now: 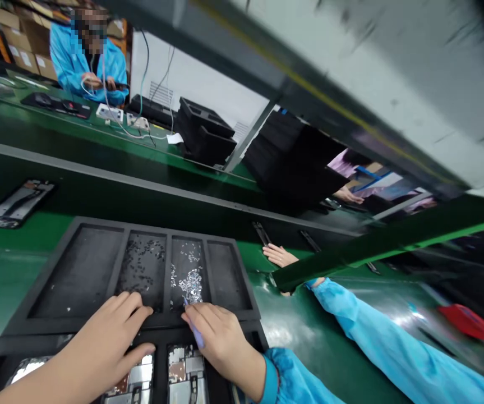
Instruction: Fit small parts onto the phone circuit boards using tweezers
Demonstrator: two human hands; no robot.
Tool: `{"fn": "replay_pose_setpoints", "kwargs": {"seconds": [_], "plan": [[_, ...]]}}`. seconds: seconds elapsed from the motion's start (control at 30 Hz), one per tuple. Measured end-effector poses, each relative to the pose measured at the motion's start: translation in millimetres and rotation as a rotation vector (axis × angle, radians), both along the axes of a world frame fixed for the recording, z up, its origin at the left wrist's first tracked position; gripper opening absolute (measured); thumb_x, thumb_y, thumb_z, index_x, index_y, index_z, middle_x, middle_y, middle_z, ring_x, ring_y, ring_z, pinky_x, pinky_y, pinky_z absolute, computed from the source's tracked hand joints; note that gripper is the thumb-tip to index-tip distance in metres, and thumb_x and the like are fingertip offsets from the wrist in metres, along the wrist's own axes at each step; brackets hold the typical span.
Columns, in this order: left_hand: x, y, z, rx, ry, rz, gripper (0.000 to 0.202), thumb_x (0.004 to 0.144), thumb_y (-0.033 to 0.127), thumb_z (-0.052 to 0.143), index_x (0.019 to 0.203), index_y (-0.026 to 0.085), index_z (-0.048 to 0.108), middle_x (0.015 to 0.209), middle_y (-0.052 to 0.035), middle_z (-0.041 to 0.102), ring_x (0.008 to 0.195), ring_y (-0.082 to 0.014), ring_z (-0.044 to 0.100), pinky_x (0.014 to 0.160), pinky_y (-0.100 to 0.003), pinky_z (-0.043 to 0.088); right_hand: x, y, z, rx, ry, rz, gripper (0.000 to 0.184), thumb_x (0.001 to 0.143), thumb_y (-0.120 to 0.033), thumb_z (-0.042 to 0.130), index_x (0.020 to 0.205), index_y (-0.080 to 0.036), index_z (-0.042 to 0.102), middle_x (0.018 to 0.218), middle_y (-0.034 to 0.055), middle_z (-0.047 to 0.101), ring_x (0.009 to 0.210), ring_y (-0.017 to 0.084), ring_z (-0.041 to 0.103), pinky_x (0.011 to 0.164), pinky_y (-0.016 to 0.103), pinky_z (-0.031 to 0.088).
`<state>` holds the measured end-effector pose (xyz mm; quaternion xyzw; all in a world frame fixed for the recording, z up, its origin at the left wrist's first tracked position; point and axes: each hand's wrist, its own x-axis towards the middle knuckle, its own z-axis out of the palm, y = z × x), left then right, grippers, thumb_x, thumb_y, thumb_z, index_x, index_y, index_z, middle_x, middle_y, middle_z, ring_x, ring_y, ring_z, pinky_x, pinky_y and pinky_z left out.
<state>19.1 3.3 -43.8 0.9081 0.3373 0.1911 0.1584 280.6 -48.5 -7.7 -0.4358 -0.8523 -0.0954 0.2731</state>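
My right hand (pixel 225 336) is closed around a slim purple pointed tool (pixel 198 336), its tip at the near edge of a compartment with many tiny silvery pieces (pixel 192 285). My left hand (pixel 115 331) reaches over the near rim of the black foam tray (pixel 244 280), fingertips by the compartment of tiny black pieces (pixel 138 261). Its thumb stands apart from the fingers, and I see nothing held in it. Under both hands, a second black tray holds opened phone bodies (pixel 187 373) with metal plates and boards showing; my left forearm partly covers them.
A phone frame (pixel 17 203) lies on the green bench at left. From the right, a co-worker's blue-sleeved arm (pixel 376 325) reaches to another phone part (pixel 261 233). A green beam (pixel 393 241) slants over the bench. Black trays (pixel 206 132) and another person in blue (pixel 115 62) are beyond.
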Motion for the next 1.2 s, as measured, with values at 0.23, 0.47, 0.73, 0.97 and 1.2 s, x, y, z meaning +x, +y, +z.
{"fn": "replay_pose_setpoints", "kwargs": {"seconds": [0.23,0.47,0.73,0.97,1.2], "plan": [[-16,-67,26.8,0.431,0.204,0.035,0.038,0.1,0.039,0.06,0.123,0.011,0.07,0.129,-0.0168,0.068,0.128,-0.0375,0.057,0.107,-0.048,0.039,12,-14,32.3,-0.245,0.493,-0.242,0.022,0.108,-0.023,0.05,0.095,-0.017,0.066,0.087,0.007,0.076,0.076,0.018,0.078,0.067,0.025,0.065],[-40,-129,28.5,0.418,0.257,-0.145,0.072,0.102,0.072,0.04,0.127,0.009,0.064,0.133,-0.0186,0.067,0.127,-0.0357,0.057,0.113,-0.049,0.029,-37,-13,32.1,-0.805,0.709,-0.096,0.024,0.107,-0.035,0.054,0.093,-0.021,0.068,0.083,0.0023,0.071,0.073,0.014,0.073,0.066,0.022,0.061],[-46,-124,16.8,0.359,0.261,-0.149,0.076,0.102,0.071,0.037,0.131,0.005,0.059,0.14,-0.0276,0.058,0.134,-0.0426,0.05,0.112,-0.051,0.028,-85,4,-2.8,-0.571,0.378,0.129,0.015,0.107,-0.019,0.048,0.094,-0.023,0.054,0.088,0.0005,0.067,0.073,0.013,0.066,0.067,0.024,0.055],[-44,-123,18.5,0.319,0.223,-0.122,0.072,0.097,0.072,0.047,0.125,0.007,0.06,0.136,-0.023,0.065,0.129,-0.0371,0.057,0.107,-0.045,0.036,-87,5,-2.5,-0.461,0.303,0.157,0.012,0.107,-0.018,0.047,0.097,-0.024,0.051,0.087,0.0014,0.067,0.073,0.015,0.069,0.064,0.025,0.057],[-42,-120,20.5,0.278,0.231,-0.141,0.068,0.094,0.068,0.055,0.124,0.007,0.059,0.135,-0.0248,0.065,0.127,-0.0372,0.06,0.104,-0.046,0.038,-84,3,-0.7,-0.503,0.256,0.185,0.007,0.108,-0.022,0.049,0.103,-0.023,0.053,0.094,0.0033,0.07,0.082,0.017,0.072,0.07,0.026,0.06]]}}
